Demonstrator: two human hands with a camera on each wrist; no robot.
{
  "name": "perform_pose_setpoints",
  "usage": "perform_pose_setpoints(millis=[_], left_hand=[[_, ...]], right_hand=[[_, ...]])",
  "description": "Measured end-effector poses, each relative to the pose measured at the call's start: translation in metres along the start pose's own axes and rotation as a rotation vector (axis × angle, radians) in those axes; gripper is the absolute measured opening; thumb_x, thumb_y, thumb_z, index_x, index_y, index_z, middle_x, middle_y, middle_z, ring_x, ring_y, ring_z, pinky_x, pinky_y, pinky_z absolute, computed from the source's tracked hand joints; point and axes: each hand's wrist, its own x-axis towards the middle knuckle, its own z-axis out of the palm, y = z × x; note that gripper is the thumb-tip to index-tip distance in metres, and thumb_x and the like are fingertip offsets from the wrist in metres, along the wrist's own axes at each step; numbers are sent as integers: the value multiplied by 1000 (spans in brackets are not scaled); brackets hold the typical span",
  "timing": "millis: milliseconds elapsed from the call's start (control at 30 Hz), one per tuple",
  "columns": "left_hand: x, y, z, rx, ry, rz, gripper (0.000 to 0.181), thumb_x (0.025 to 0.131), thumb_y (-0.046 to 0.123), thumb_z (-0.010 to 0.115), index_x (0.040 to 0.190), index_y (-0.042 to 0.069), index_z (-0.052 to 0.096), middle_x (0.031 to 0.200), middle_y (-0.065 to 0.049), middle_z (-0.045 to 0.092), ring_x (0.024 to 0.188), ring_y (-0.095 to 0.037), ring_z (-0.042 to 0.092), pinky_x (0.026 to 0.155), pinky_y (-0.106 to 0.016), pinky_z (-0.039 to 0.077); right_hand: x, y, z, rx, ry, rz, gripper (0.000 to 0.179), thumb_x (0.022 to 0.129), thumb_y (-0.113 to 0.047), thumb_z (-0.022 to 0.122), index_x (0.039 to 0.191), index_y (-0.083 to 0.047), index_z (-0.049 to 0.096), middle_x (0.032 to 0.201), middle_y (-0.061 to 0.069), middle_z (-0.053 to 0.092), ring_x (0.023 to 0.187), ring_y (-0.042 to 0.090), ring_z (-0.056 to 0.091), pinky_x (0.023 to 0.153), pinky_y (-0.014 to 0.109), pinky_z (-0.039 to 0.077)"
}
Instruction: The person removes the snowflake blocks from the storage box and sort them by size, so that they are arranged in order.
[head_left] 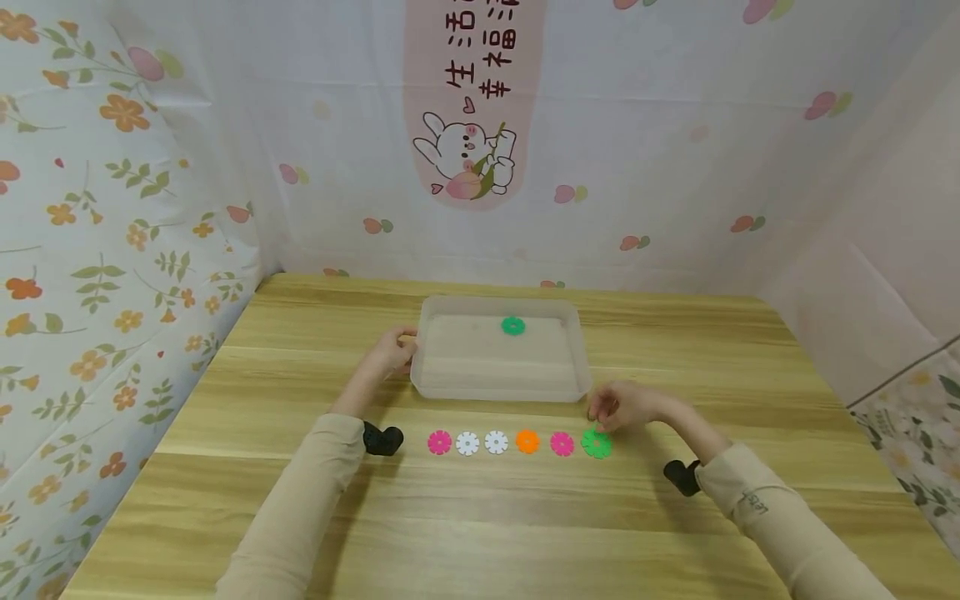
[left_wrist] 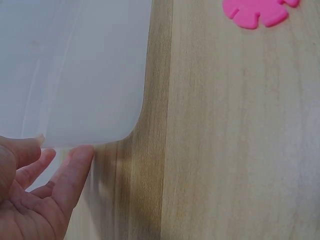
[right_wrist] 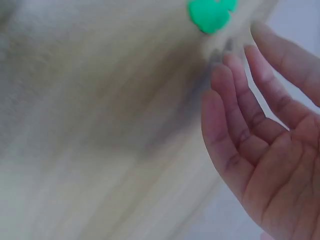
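Observation:
A translucent plastic tray (head_left: pixel 501 392) stands on the table, with a green notched disc (head_left: pixel 513 326) lying inside near its far wall. My left hand (head_left: pixel 393 352) is at the tray's left side, its fingertips (left_wrist: pixel 82 152) touching the wall and rim. In front of the tray lies a row of flower-shaped plastic discs: a pink one (head_left: pixel 439 442), two white ones (head_left: pixel 467 443), an orange one (head_left: pixel 528 442), another pink one (head_left: pixel 562 444) and a light green one (head_left: pixel 597 444). Beside the light green disc hovers my right hand (head_left: pixel 626 406), fingers loosely bent with nothing between them.
The wooden table (head_left: pixel 480 517) meets a patterned cloth backdrop (head_left: pixel 637 167) behind the tray. More flowered cloth (head_left: pixel 112 292) hangs along the left side. Black wrist mounts (head_left: pixel 382 439) sit on both forearms.

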Motion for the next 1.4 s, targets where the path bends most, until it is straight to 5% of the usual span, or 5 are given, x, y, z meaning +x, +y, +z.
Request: perform_pose_setpoints(millis=[167, 533, 933, 1233, 1400], left_hand=[[1, -1, 0, -5, 4, 2, 42, 99, 10, 35, 140, 3, 29, 128, -26, 42, 111, -34, 52, 94, -43, 48], [-1, -2, -1, 4, 12, 16, 42, 98, 9, 36, 139, 3, 30, 127, -27, 43, 108, -33, 54, 92, -42, 49], [-3, -3, -1, 15, 14, 41, 39, 98, 7, 38, 136, 1, 34, 119, -26, 48, 95, -27, 58, 83, -37, 54], [-4, -5, 0, -10, 28, 32, 38, 97, 7, 40, 135, 3, 36, 121, -26, 49, 102, -32, 58, 87, -41, 52], [-9, -3, 1, -21, 25, 49, 38, 97, 6, 41, 134, 2, 37, 118, -26, 50, 102, -35, 59, 85, -40, 53]], right_hand=[[0, -7, -15, -89, 97, 6, 14, 81, -7, 66, 89, 3, 62, 82, 8, 62, 76, 9, 53, 69, 22, 47], [18, -29, -44, -71, 129, 30, 18, 83, -1, 60, 97, 10, 57, 81, 12, 61, 73, 14, 54, 61, 22, 47], [78, -51, -65, -177, 243, 42, 24, 83, -7, 65, 100, 9, 59, 91, 20, 62, 87, 28, 58, 78, 37, 51], [130, -59, -65, -214, 245, 161, 32, 82, -11, 66, 107, 8, 57, 105, 21, 57, 98, 31, 55, 84, 39, 48], [147, -59, -58, -284, 223, 141, 35, 82, -12, 67, 112, 5, 58, 112, 21, 58, 105, 34, 54, 89, 42, 47]])
